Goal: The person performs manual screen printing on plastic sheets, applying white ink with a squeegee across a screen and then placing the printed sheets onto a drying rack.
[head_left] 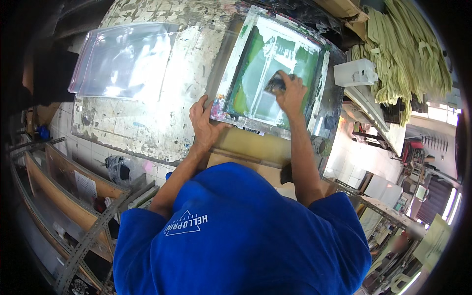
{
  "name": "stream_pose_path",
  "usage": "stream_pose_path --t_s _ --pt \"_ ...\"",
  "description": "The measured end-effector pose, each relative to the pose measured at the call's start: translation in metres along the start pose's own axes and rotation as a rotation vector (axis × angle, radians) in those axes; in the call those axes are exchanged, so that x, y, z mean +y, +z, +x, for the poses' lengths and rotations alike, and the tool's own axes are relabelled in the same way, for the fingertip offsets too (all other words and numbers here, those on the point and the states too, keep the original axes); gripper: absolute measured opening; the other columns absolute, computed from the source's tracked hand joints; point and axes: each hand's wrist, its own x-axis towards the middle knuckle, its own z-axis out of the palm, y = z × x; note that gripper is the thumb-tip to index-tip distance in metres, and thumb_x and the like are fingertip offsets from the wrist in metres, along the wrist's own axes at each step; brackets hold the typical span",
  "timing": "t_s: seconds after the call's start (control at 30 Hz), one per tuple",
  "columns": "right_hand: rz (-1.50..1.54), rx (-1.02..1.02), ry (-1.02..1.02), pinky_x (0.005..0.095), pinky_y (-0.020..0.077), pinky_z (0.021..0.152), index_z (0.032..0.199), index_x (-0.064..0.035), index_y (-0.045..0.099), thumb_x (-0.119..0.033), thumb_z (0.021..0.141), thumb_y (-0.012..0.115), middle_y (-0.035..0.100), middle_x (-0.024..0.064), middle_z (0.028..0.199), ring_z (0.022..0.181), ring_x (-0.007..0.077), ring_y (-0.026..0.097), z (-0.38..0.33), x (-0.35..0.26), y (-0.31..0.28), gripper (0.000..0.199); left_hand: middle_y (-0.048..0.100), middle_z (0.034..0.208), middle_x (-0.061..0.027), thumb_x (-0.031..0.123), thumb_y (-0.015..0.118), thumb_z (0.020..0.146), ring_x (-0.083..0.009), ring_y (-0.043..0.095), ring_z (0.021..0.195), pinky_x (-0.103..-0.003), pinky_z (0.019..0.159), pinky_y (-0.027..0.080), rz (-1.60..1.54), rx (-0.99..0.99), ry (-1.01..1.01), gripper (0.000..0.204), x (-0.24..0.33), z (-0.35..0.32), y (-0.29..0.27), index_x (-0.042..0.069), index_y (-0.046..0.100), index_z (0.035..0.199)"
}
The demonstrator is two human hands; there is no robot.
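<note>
A screen-printing frame with a green and pale mesh lies tilted on the worn work table, white ink streaked over it. My right hand is closed around a small dark squeegee, whose edge meets the mesh right of the middle. Part of the squeegee is hidden by my fingers. At the frame's near left corner is my left hand, its fingers apart and the thumb along the near edge. What lies under the frame is mostly hidden.
Stacked clear plastic sheets lie on the table's left side. Beyond the frame's right side are a translucent plastic container and hanging pale-green fabric bags. A round can stands near the right edge. Wooden shelving is at lower left.
</note>
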Motion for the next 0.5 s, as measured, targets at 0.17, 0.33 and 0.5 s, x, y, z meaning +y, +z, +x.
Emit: stream_pose_path --t_s 0.17,0.33,0.5 --pt "-0.089 0.181 -0.031 0.0519 0.0359 0.092 0.138 -0.0244 0.059 -0.024 0.073 0.083 0.059 0.0219 0.127 0.119 0.0379 0.051 0.075 0.036 -0.002 0.069 0.049 0.145 -0.0201 0.032 0.096 0.049 -0.0402 0.042 0.132 -0.052 0.11 0.034 -0.035 0.015 0.005 0.09 0.002 0.003 0.008 -0.002 0.065 0.126" --pt "0.09 0.275 -0.171 0.0488 0.0495 0.084 0.124 -0.017 0.067 -0.021 0.075 0.082 0.068 0.0194 0.107 0.102 0.0408 0.062 0.124 0.053 -0.011 0.05 0.051 0.142 -0.0187 0.041 0.093 0.056 -0.0392 0.043 0.13 -0.052 0.109 0.033 -0.046 0.036 0.033 0.091 0.0 0.001 0.004 -0.002 0.063 0.13" --pt "-0.006 0.214 -0.171 0.0486 0.0486 0.083 0.116 -0.0157 0.069 -0.019 0.081 0.077 0.071 0.0157 0.098 0.099 0.0379 0.065 0.095 0.027 -0.016 0.036 0.055 0.131 -0.0181 0.049 0.091 0.061 -0.0365 0.045 0.125 -0.05 0.107 0.032 -0.031 0.041 0.035 0.092 -0.003 -0.001 0.002 0.001 0.062 0.134"
